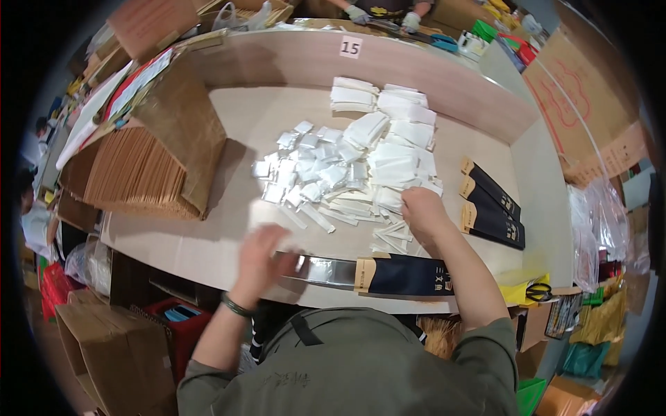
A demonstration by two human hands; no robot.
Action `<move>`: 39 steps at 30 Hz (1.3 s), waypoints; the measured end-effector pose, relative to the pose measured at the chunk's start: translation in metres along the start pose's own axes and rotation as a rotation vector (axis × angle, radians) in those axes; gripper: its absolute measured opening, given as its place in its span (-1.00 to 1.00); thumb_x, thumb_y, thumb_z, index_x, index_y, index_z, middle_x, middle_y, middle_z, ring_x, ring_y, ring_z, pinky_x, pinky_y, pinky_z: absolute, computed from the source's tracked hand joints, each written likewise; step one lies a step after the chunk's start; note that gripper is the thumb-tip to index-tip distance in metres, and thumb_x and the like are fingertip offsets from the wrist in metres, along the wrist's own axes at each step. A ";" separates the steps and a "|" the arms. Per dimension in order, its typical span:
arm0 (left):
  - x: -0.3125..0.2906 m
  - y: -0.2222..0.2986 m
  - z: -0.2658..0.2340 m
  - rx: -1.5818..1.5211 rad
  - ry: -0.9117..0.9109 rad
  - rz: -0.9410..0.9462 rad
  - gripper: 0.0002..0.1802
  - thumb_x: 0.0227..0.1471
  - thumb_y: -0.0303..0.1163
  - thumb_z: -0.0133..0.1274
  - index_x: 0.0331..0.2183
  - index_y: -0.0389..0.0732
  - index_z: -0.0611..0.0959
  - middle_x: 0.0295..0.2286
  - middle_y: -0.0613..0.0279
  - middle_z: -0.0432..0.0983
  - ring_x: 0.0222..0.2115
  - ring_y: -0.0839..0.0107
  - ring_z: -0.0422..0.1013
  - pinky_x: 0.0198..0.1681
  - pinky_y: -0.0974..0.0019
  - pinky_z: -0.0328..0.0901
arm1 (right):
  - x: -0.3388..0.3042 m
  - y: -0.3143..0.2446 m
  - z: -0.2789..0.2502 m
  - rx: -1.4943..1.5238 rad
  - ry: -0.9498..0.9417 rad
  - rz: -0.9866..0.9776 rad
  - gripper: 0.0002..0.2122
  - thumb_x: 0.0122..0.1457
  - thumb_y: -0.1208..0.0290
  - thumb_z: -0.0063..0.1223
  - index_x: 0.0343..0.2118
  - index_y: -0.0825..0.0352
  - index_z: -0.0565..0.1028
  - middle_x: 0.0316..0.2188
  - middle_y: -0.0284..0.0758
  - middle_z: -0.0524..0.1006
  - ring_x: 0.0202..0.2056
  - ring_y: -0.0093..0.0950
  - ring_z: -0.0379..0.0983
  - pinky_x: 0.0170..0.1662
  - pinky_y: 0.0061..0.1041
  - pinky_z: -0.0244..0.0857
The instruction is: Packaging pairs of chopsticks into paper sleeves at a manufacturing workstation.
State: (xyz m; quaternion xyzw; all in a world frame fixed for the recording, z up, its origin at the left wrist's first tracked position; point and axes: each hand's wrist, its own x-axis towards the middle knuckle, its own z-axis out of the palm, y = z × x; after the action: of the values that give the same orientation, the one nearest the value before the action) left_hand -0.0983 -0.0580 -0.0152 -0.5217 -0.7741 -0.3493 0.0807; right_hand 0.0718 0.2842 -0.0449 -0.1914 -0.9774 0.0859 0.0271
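My right hand (422, 210), its fingers curled together, is at the near edge of a stack of flat white packets (394, 163); what the fingertips grip is hidden. Motion smears my left hand (267, 255), which hovers near the left end of a shiny metal strip (329, 270) along the table's front edge. A dark navy paper sleeve (402, 276) with a tan end lies at the strip's right, under my right forearm. Small clear plastic packets (305, 161) form a heap left of the white stack. Thin white paper-wrapped sticks (392, 238) are scattered just before my right hand.
An opened cardboard box (184, 132) packed with brown card pieces (132, 170) stands on the left. More navy sleeves (494, 208) lie at right. A low partition (291, 59) borders the back, with another person's gloved hands (411, 22) beyond. Black-handled scissors (538, 292) rest at the right corner.
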 end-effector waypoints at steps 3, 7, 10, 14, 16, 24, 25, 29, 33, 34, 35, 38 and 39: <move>0.033 -0.078 -0.078 0.089 0.333 -0.207 -0.89 0.03 -0.38 0.15 -0.36 -0.19 0.63 -0.39 0.14 0.57 -0.41 0.24 0.50 -0.36 0.26 0.36 | -0.003 -0.032 -0.031 0.240 -0.005 0.223 -0.88 -0.01 0.39 0.08 -0.48 0.34 0.50 -0.52 -0.18 0.52 -0.41 -0.19 0.47 -0.30 -0.26 0.36; 0.069 -0.157 -0.160 0.638 0.138 -0.521 -0.81 -0.01 -0.37 0.10 -0.32 -0.24 0.66 -0.40 -0.02 0.58 -0.36 -0.01 0.50 -0.30 0.05 0.37 | -0.022 -0.119 -0.043 0.497 -0.061 0.004 -0.87 -0.02 0.37 0.09 -0.50 0.32 0.50 -0.53 -0.20 0.52 -0.44 -0.20 0.47 -0.33 -0.28 0.35; 0.072 -0.180 -0.154 0.541 -0.033 -0.526 -0.79 -0.01 -0.39 0.06 -0.30 -0.25 0.66 -0.34 -0.09 0.58 -0.29 -0.10 0.48 -0.24 0.00 0.37 | -0.034 -0.166 -0.006 0.186 -0.322 -0.275 -0.89 -0.01 0.42 0.07 -0.49 0.35 0.46 -0.44 -0.15 0.50 -0.31 -0.15 0.48 -0.24 -0.19 0.36; 0.075 -0.173 -0.153 0.573 -0.112 -0.525 -0.76 -0.01 -0.43 0.02 -0.27 -0.26 0.65 -0.36 -0.13 0.57 -0.30 -0.12 0.48 -0.24 0.01 0.37 | -0.054 -0.165 -0.014 0.246 -0.225 -0.341 -0.94 0.06 0.49 0.01 -0.43 0.34 0.44 -0.44 -0.19 0.47 -0.33 -0.12 0.45 -0.26 -0.19 0.36; 0.078 -0.178 -0.158 0.618 -0.147 -0.514 -0.71 -0.03 -0.47 -0.01 -0.21 -0.26 0.64 -0.31 -0.15 0.56 -0.25 -0.10 0.47 -0.21 0.03 0.37 | -0.051 -0.165 -0.011 0.410 -0.223 -0.222 -0.91 0.07 0.46 0.09 -0.41 0.33 0.44 -0.45 -0.22 0.46 -0.35 -0.13 0.44 -0.27 -0.19 0.35; -0.048 -0.122 -0.105 -0.376 0.712 -0.730 -0.76 0.31 -0.33 -0.13 -0.35 -0.22 0.54 -0.51 0.47 0.27 -0.51 0.62 0.15 -0.40 0.50 0.15 | -0.079 -0.166 -0.012 0.393 0.043 -0.209 -0.77 -0.03 0.39 0.27 -0.33 0.31 0.48 -0.32 -0.25 0.50 -0.25 -0.21 0.46 -0.18 -0.23 0.36; -0.080 -0.121 -0.087 -0.551 0.603 -0.689 -0.81 0.27 -0.39 -0.05 -0.36 -0.26 0.57 -0.49 0.45 0.34 -0.48 0.62 0.21 -0.35 0.50 0.19 | -0.084 -0.160 -0.014 0.421 0.196 -0.215 -0.75 -0.04 0.38 0.29 -0.32 0.32 0.48 -0.23 -0.22 0.51 -0.19 -0.21 0.45 -0.12 -0.24 0.35; -0.070 -0.061 -0.057 -0.651 -0.322 -0.649 -0.94 0.12 -0.55 0.09 -0.37 -0.34 0.62 -0.43 0.38 0.50 -0.40 0.56 0.36 -0.30 0.48 0.29 | -0.103 -0.134 -0.017 0.442 0.115 -0.291 -0.73 -0.07 0.39 0.31 -0.34 0.35 0.46 -0.06 -0.16 0.46 -0.04 -0.16 0.38 0.01 -0.23 0.30; -0.046 -0.061 -0.014 -0.559 -0.399 -0.593 -0.95 0.02 -0.57 0.17 -0.40 -0.34 0.63 -0.44 0.29 0.54 -0.39 0.50 0.43 -0.33 0.39 0.37 | -0.098 -0.126 -0.002 0.391 0.073 -0.401 -0.69 -0.12 0.39 0.33 -0.34 0.38 0.45 0.02 -0.09 0.40 0.04 -0.11 0.33 0.08 -0.23 0.26; -0.040 -0.048 0.005 -0.502 -0.391 -0.472 -0.94 -0.02 -0.57 0.20 -0.41 -0.33 0.64 -0.44 0.25 0.55 -0.39 0.46 0.45 -0.32 0.37 0.39 | -0.098 -0.130 0.003 0.451 0.075 -0.400 -0.68 -0.13 0.39 0.33 -0.34 0.39 0.45 0.02 -0.08 0.41 0.04 -0.11 0.33 0.08 -0.23 0.26; -0.018 -0.009 0.019 -0.399 -0.459 -0.362 -0.90 -0.08 -0.57 0.23 -0.41 -0.28 0.66 -0.43 0.19 0.54 -0.36 0.35 0.48 -0.28 0.35 0.40 | -0.097 -0.132 0.007 0.448 0.078 -0.391 -0.68 -0.13 0.39 0.33 -0.34 0.39 0.45 0.02 -0.08 0.41 0.04 -0.11 0.33 0.08 -0.23 0.26; -0.013 0.038 0.050 -0.502 -0.270 -0.170 -0.82 -0.14 -0.56 0.26 -0.36 -0.24 0.68 -0.31 0.14 0.50 -0.34 0.23 0.48 -0.23 0.33 0.39 | -0.086 -0.141 0.007 0.417 0.058 -0.372 -0.60 -0.13 0.33 0.34 -0.26 0.42 0.46 0.01 -0.06 0.41 0.04 -0.10 0.33 0.09 -0.22 0.26; -0.012 0.042 0.049 -0.452 -0.185 -0.226 -0.80 -0.14 -0.57 0.25 -0.34 -0.25 0.68 -0.30 0.14 0.50 -0.33 0.25 0.48 -0.24 0.34 0.39 | -0.087 -0.140 0.002 0.412 0.066 -0.372 -0.60 -0.13 0.33 0.34 -0.26 0.42 0.46 0.01 -0.06 0.41 0.04 -0.10 0.33 0.09 -0.22 0.26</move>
State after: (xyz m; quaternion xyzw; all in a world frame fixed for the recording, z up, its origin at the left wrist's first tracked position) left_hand -0.0450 -0.0272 -0.0378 -0.4665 -0.7340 -0.4708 -0.1486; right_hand 0.1000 0.1228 -0.0238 -0.0017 -0.9562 0.2701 0.1127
